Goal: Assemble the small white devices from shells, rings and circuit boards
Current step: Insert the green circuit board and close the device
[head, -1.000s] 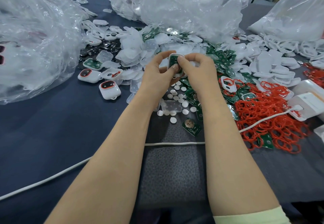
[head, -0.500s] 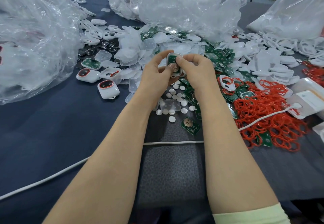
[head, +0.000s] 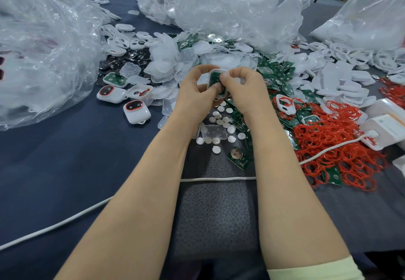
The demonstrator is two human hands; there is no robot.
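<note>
The left hand (head: 194,95) and right hand (head: 244,92) are together gripping a white shell (head: 219,71), raised between them over the tabletop (head: 65,159). Thumbs are pressing its green circuit board (head: 215,79) in. Pushing evenly at the corners should be seating it flat, unbent.

Both forearms are bare; a pale yellow-green sleeve (head: 311,271) cuff covers the right arm.

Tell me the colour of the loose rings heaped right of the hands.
Red; the rings show best in the head view.
</note>
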